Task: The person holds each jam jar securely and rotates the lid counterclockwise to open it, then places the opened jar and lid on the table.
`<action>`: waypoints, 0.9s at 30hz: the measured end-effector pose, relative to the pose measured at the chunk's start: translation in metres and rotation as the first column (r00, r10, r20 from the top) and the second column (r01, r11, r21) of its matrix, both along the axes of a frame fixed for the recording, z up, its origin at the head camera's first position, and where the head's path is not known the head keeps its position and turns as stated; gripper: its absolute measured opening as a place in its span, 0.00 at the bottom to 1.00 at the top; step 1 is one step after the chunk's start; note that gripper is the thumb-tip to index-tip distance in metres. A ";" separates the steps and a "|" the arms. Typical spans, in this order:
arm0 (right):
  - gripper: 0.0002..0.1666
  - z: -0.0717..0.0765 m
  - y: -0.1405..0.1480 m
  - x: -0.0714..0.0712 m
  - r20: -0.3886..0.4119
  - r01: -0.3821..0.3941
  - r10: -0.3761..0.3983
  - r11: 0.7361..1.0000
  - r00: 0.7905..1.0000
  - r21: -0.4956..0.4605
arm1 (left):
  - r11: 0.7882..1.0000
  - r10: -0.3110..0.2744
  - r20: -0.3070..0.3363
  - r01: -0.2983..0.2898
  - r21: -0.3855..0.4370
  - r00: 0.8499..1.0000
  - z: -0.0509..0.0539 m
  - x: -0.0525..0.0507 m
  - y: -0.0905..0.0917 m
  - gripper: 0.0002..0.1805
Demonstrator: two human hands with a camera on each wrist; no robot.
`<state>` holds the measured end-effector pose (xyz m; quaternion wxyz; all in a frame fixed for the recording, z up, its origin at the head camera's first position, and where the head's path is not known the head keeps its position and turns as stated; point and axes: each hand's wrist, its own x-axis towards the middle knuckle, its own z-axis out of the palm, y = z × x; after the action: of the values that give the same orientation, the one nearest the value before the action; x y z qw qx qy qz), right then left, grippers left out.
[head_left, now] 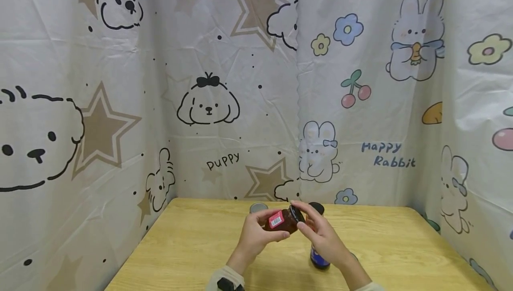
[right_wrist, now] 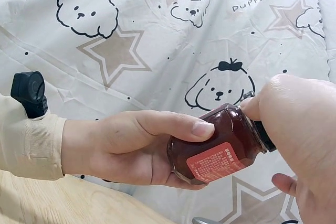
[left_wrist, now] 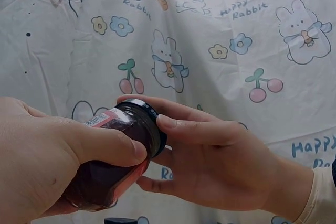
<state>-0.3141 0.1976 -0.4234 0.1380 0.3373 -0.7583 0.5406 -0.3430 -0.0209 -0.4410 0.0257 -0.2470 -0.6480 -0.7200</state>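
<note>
A dark red glass jar (head_left: pixel 287 222) with a pink-red label is held tilted above the table, its black lid (head_left: pixel 296 214) toward the right. My left hand (head_left: pixel 256 234) grips the jar body, the thumb along its side, as the right wrist view also shows on the jar (right_wrist: pixel 210 145). With thumb and fingers my right hand (head_left: pixel 325 237) pinches the lid's rim; in the left wrist view that hand (left_wrist: pixel 215 161) reaches the lid (left_wrist: pixel 152 124) from the right. The lid sits on the jar.
Behind my left hand stands a container with a grey lid (head_left: pixel 258 207). A black-capped bottle (head_left: pixel 316 208) is partly hidden behind my right hand, and a blue-labelled container (head_left: pixel 319 260) shows below it. Printed curtains surround the wooden table (head_left: pixel 180 246).
</note>
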 end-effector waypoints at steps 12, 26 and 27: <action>0.19 0.002 -0.005 -0.002 0.038 0.017 -0.014 0.997 0.999 -0.075 | 1.000 0.001 -0.019 -0.001 -0.020 1.000 0.002 -0.002 0.001 0.29; 0.23 0.003 -0.008 -0.002 0.140 0.256 -0.250 0.966 0.958 -0.023 | 0.999 0.036 -0.011 -0.036 -0.033 0.999 -0.003 -0.002 0.004 0.28; 0.25 0.004 -0.008 -0.002 0.145 0.276 -0.271 0.961 0.952 -0.016 | 0.999 0.039 -0.008 -0.039 -0.035 0.999 -0.004 -0.003 0.003 0.28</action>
<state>-0.3156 0.1896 -0.4198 0.1635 0.1871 -0.7955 0.5526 -0.3455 -0.0176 -0.4447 0.0379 -0.2376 -0.6651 -0.7069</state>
